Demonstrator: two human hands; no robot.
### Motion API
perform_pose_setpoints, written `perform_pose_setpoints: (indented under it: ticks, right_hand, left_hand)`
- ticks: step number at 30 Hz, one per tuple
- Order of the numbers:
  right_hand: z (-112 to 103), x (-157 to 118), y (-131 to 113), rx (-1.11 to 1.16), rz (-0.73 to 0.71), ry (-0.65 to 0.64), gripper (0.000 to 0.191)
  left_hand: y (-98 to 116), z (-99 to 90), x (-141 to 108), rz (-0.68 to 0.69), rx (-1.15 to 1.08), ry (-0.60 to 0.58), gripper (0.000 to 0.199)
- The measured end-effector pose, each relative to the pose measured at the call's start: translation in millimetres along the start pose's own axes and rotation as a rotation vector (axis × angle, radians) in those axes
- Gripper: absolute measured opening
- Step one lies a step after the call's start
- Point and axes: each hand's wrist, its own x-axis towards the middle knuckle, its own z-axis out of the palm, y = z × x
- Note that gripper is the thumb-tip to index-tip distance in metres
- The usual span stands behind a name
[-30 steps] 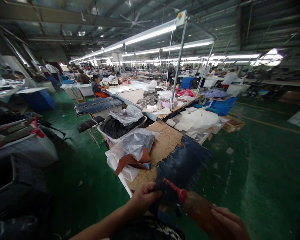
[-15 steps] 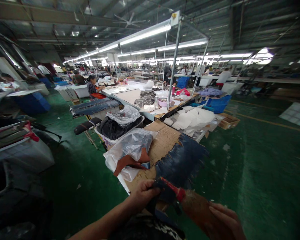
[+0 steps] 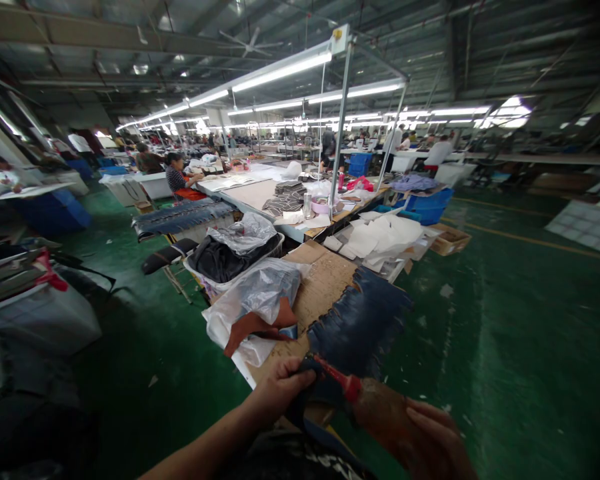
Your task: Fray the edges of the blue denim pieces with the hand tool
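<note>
My left hand (image 3: 280, 390), low in the middle of the view, pinches a dark blue strip (image 3: 300, 400) between thumb and fingers. To its right, my right hand (image 3: 437, 433) is wrapped round a brown bottle (image 3: 385, 417) with a red nozzle (image 3: 337, 377). The nozzle's tip points left and lies at the strip, close to my left fingertips; whether it touches cannot be made out. Beyond both hands, dark blue pieces with ragged edges (image 3: 360, 320) lie over a cardboard-topped table (image 3: 325, 273).
Clear plastic (image 3: 265, 287) and a rust-brown piece (image 3: 250, 327) lie on the table's left. Behind are a basket of black material (image 3: 225, 257), white sheets (image 3: 375, 237) and a lit worktable (image 3: 250, 193). A seated person (image 3: 176, 177) is at the back left.
The whole view has shifted slightly, so the surroundings appear a little further left. Both hands appear slightly further left too, with the strip and bottle still held.
</note>
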Motion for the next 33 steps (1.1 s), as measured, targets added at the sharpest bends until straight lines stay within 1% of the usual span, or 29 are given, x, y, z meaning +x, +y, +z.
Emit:
perform_pose_setpoints:
  ticks: [2, 4, 5, 7, 8, 9, 10, 12, 14, 15, 16, 17, 19, 21, 25, 30, 31, 33]
  right_hand:
    - [5.3, 3.4, -2.3, -0.025, -0.039, -0.039, 0.021]
    - [8.8, 7.4, -2.0, -0.075, -0.092, -0.075, 0.023]
    - [9.3, 9.3, -1.0, -0.104, -0.105, -0.073, 0.023]
    - [7.4, 13.0, 1.1, -0.165, -0.054, -0.029, 0.022]
    - [5.1, 14.8, 2.0, -0.183, -0.010, -0.014, 0.022]
    - [2.0, 16.4, 2.6, -0.183, 0.042, 0.004, 0.022]
    - [-1.6, 17.8, 3.1, -0.161, 0.098, 0.017, 0.021]
    - [-9.5, 19.5, 4.9, -0.071, 0.191, 0.021, 0.020]
    - [-16.1, 19.0, 8.2, 0.033, 0.259, 0.004, 0.021]
    - [-18.4, 18.0, 10.4, 0.073, 0.297, -0.013, 0.022]
    - [-19.8, 16.9, 12.6, 0.104, 0.327, -0.040, 0.024]
    - [-20.4, 15.8, 14.5, 0.127, 0.346, -0.067, 0.024]
    - [-19.3, 14.7, 17.0, 0.153, 0.349, -0.108, 0.024]
    - [-16.8, 15.0, 17.2, 0.156, 0.323, -0.134, 0.022]
    - [-13.4, 15.1, 14.6, 0.198, 0.341, -0.172, 0.021]
    - [-16.9, 9.5, 12.9, 0.331, 0.400, -0.273, 0.020]
    - [-17.3, 8.8, 12.9, 0.347, 0.404, -0.280, 0.020]
    - [-16.8, 8.6, 13.0, 0.368, 0.408, -0.250, 0.020]
  left_hand:
    - [-3.0, 2.7, 1.5, 0.015, 0.039, -0.050, 0.044]
    - [-6.2, 3.6, 2.3, 0.028, 0.085, -0.075, 0.046]
    - [-6.9, 3.2, 2.3, 0.039, 0.117, -0.079, 0.047]
    - [-5.9, 0.2, 1.4, 0.101, 0.247, -0.088, 0.047]
    - [-4.1, -2.2, 0.7, 0.166, 0.361, -0.092, 0.045]
    - [-1.5, -5.0, -0.2, 0.261, 0.505, -0.087, 0.042]
    - [1.5, -8.1, -1.1, 0.390, 0.667, -0.071, 0.039]
    - [8.2, -14.4, -2.8, 0.730, 0.990, -0.004, 0.032]
    - [14.7, -19.6, -4.1, 1.055, 1.249, 0.075, 0.028]
    - [17.7, -21.6, -4.6, 1.176, 1.351, 0.100, 0.028]
    - [20.5, -23.1, -5.0, 1.257, 1.437, 0.118, 0.029]
    - [23.2, -24.3, -5.2, 1.303, 1.506, 0.132, 0.030]
    - [27.9, -25.9, -5.2, 1.356, 1.593, 0.153, 0.030]
    - [31.4, -27.2, -4.8, 1.382, 1.627, 0.166, 0.029]
    - [33.3, -31.1, -3.1, 1.397, 1.638, 0.170, 0.029]
    - [29.9, -34.7, -0.5, 1.404, 1.622, 0.166, 0.031]
    - [29.4, -34.8, 0.0, 1.410, 1.618, 0.166, 0.031]
    - [28.9, -34.7, 0.6, 1.422, 1.609, 0.165, 0.031]
